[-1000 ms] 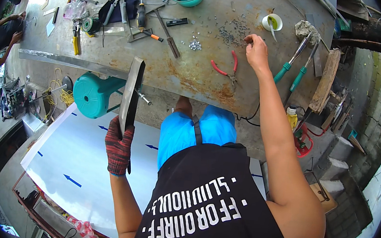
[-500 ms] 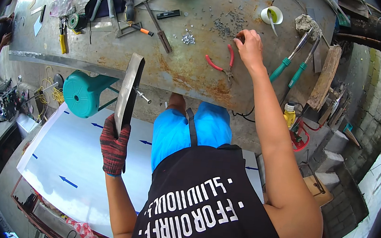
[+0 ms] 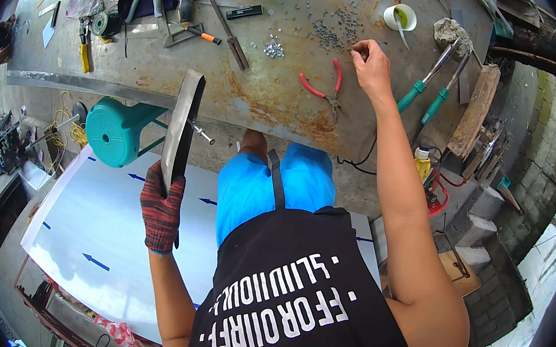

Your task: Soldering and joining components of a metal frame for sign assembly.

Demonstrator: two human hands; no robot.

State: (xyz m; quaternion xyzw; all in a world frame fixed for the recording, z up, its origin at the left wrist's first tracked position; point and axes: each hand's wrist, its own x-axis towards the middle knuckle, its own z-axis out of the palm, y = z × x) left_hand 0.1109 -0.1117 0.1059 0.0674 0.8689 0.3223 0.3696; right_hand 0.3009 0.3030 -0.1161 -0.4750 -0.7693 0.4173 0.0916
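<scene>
My left hand (image 3: 161, 212), in a red-and-black knit glove, grips the lower end of a long bent strip of sheet metal (image 3: 180, 126). The strip is held upright off the table's front edge, and a short silver pin (image 3: 203, 134) with a round head sticks out from its right side. Over the metal table, my bare right hand (image 3: 374, 70) has its fingertips pinched together; whatever lies between them is hidden. Just left of those fingers are scattered small grey metal pieces (image 3: 333, 32). Red-handled pliers (image 3: 312, 90) lie nearer to me, and a small heap of shiny bits (image 3: 274, 49) sits farther left.
On the table's right lie two green-handled tools (image 3: 413, 96) and a white cup (image 3: 399, 17). A hammer (image 3: 228, 33), knives and pliers crowd the left. Below the table edge stand a green stool (image 3: 110, 130) and a large pale sheet (image 3: 96, 222) with blue arrows.
My right hand has drawn slightly right and toward me, its fingers more curled. The metal strip stays in my left hand, and the whole view has shifted a little.
</scene>
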